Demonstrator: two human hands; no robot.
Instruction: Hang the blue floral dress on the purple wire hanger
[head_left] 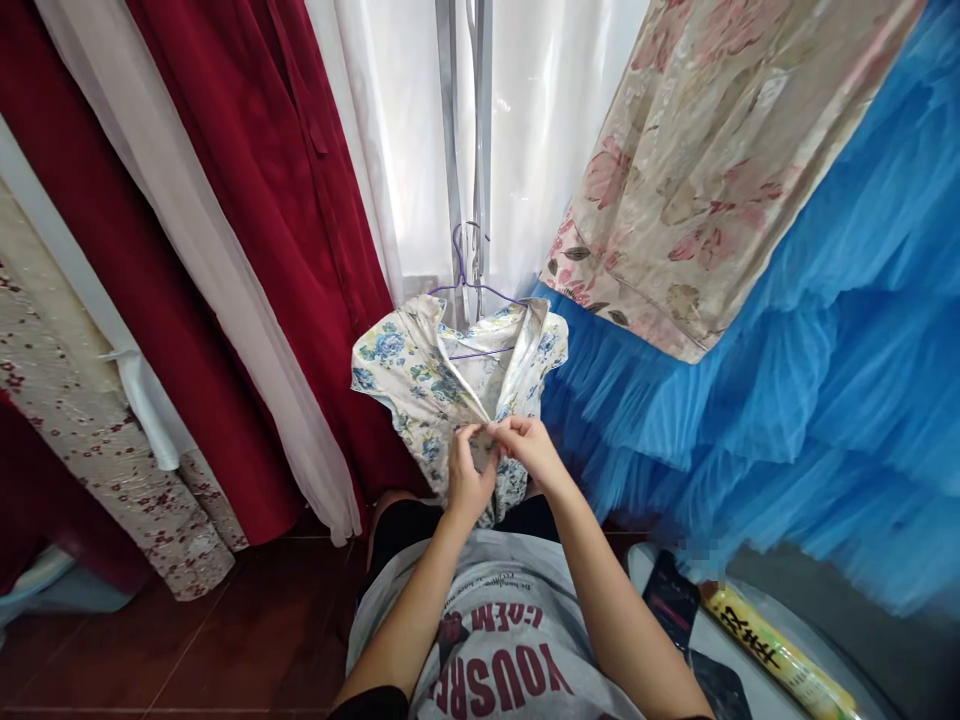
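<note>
2 hands (529, 448) on front of floral blouse (421, 375); purple hanger (463, 284) beyond.

A white, blue-flowered garment (416, 375) with short sleeves and a V-neck hangs on a purple hanger (463, 274).

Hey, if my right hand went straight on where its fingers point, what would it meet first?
Your right hand would probably meet the floral blouse first, as its fingertips look already on the front edge. Your left hand is close beside; depth is unclear.
</note>
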